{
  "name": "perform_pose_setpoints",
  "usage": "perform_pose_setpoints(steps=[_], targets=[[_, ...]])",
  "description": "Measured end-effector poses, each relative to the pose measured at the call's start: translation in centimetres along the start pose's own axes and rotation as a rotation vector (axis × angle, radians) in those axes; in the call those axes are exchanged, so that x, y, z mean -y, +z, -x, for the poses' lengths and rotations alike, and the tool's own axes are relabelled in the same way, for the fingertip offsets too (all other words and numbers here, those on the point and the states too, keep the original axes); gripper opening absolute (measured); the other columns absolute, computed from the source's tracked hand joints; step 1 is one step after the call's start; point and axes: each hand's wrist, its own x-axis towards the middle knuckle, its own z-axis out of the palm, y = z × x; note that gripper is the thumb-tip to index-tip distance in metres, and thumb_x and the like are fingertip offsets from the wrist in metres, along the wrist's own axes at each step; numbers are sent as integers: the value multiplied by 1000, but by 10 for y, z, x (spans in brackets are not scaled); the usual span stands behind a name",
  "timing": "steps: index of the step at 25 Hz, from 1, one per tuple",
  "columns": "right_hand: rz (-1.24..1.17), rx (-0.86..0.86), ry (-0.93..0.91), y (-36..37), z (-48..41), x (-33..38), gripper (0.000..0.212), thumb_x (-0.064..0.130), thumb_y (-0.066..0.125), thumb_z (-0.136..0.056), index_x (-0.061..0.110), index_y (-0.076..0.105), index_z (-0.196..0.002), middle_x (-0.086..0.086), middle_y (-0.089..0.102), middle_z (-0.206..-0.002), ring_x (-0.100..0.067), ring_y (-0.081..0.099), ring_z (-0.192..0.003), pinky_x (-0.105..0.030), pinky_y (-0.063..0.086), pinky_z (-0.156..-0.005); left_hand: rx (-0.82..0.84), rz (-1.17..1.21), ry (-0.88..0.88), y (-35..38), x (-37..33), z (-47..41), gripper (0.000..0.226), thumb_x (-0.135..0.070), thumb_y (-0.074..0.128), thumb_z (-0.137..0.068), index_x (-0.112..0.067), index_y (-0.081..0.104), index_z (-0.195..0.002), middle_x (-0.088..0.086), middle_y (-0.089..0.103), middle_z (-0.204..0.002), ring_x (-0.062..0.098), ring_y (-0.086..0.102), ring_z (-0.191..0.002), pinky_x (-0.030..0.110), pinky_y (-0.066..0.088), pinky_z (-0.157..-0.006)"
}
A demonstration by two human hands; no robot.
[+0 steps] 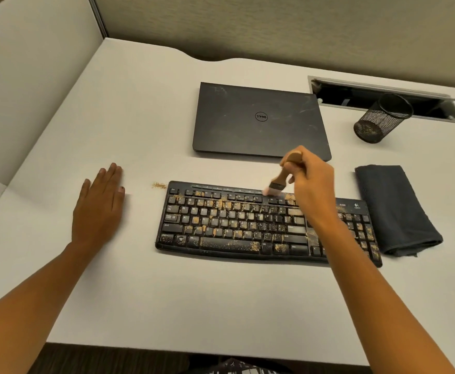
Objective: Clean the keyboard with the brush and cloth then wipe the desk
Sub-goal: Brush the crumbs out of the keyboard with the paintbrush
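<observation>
One keyboard (247, 225) lies on the desk (194, 298) in front of me, black, with "R200" and a Logitech mark printed at its far right corner. Tan crumbs are scattered over most of its keys, and one small crumb patch (159, 186) sits on the desk just off its far left corner. My right hand (310, 182) hangs over the keyboard's far edge, fingers wrapped round the wooden handle of one brush (280, 182); its bristles look to be touching the function-key row, though they are blurred. My left hand (99, 209) lies flat on the desk to the left of the keyboard, fingers together and straight, holding nothing. One dark folded cloth (394, 209) lies just beside the keyboard's right end. Beyond the keyboard is one closed laptop (258, 120) with a Dell logo on its lid. Farther right of that, one black mesh pen cup (377, 122) stands by an open cable hatch (382, 95); specks show at its bottom.
</observation>
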Motion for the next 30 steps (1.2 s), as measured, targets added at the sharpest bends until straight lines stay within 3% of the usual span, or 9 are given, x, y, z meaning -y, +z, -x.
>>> perform_pose_setpoints(steps=[4, 8, 11, 15, 17, 20, 24, 27, 30], targets=[[82, -131, -24, -21, 4, -14, 16, -9, 45, -94, -2, 58, -89, -16, 60, -87, -19, 63, -74, -5, 44, -51, 4, 1, -1, -1, 0, -1, 58, -36, 18, -100, -14, 32, -152, 1, 29, -159, 19, 23, -148, 38, 9, -120], [-64, -137, -22, 0, 6, -12, 9, 4, 53, -95, 7, 61, -91, -2, 64, -84, -9, 64, -75, -11, 49, -63, 7, 7, -8, 0, 0, 0, 60, -38, 17, -99, -15, 32, -152, 0, 28, -159, 19, 23, -148, 26, 0, -118], [-26, -83, -6, -2, 4, -18, 14, -3, 49, -95, 5, 58, -87, -1, 61, -81, -7, 60, -71, -11, 49, -59, 2, 11, -5, -1, -1, 1, 59, -37, 18, -100, -14, 33, -152, 0, 29, -159, 19, 24, -147, 34, 6, -119], [228, -153, -122, -22, 0, -35, 16, -6, 48, -92, 7, 54, -85, -4, 57, -82, -25, 61, -69, -37, 57, -58, -3, 11, -10, -1, -1, 0, 58, -37, 18, -100, -15, 33, -152, 0, 29, -159, 19, 23, -148, 30, 3, -119], [134, -185, -116, -18, 5, -32, 15, -4, 50, -93, 8, 58, -88, -3, 61, -85, -18, 63, -71, -21, 54, -62, -9, 7, -8, -1, 0, 1, 59, -37, 18, -100, -15, 33, -152, 0, 29, -159, 19, 23, -147, 21, -4, -116], [-28, -145, -53, -9, 11, -28, 13, 4, 54, -95, 15, 60, -90, 4, 64, -86, -12, 66, -78, -17, 53, -68, -19, -1, 8, 0, 1, 1, 58, -37, 18, -100, -14, 34, -151, 2, 30, -158, 20, 25, -147, 16, -7, -114], [-40, -253, 158, -34, 3, -46, 15, 1, 54, -94, 12, 61, -86, -7, 67, -91, -14, 64, -73, -12, 50, -61, -12, 4, -2, 0, 0, -1, 48, -25, 29, -106, -14, 33, -152, 2, 29, -159, 20, 24, -147, 30, 3, -119], [49, -366, 129, -53, 0, -50, 16, 1, 54, -92, 14, 61, -84, -8, 66, -89, -22, 65, -75, -14, 48, -58, -13, 5, 5, -1, -1, 0, 48, -24, 30, -105, -13, 32, -152, 2, 29, -159, 21, 24, -147, 37, 8, -119], [-23, -387, 100, -37, 4, -42, 10, 12, 53, -96, 14, 63, -92, -4, 67, -93, -13, 69, -71, -11, 48, -56, -2, 3, 14, -2, 0, 1, 55, -33, 22, -102, -13, 32, -152, 1, 29, -159, 21, 23, -147, 35, 6, -119]])
